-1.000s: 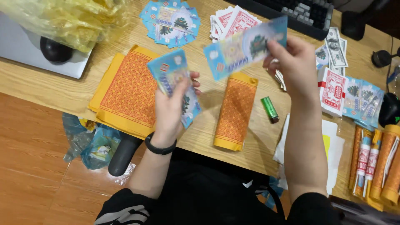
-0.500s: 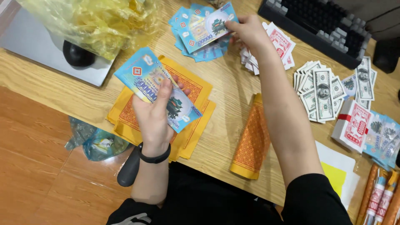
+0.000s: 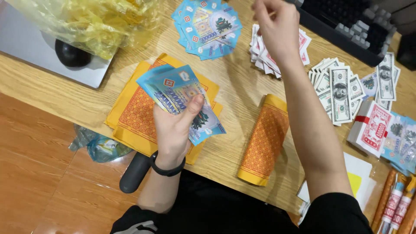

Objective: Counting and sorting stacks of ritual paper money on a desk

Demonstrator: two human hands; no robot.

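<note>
My left hand grips a fanned stack of blue paper notes above flat orange patterned sheets on the wooden table. My right hand hovers at the far side over a pile of red and white notes, fingers loosely curled with nothing in them. A spread pile of blue notes lies to the left of that hand.
A rolled orange sheet lies in the middle. Green banknotes, a banded red bundle and incense packs sit at the right. A keyboard is at the back, a yellow plastic bag on a laptop at the left.
My right hand carried a blue note to the far blue pile, let it go, and drew back to the right, empty. My left hand kept its stack.
</note>
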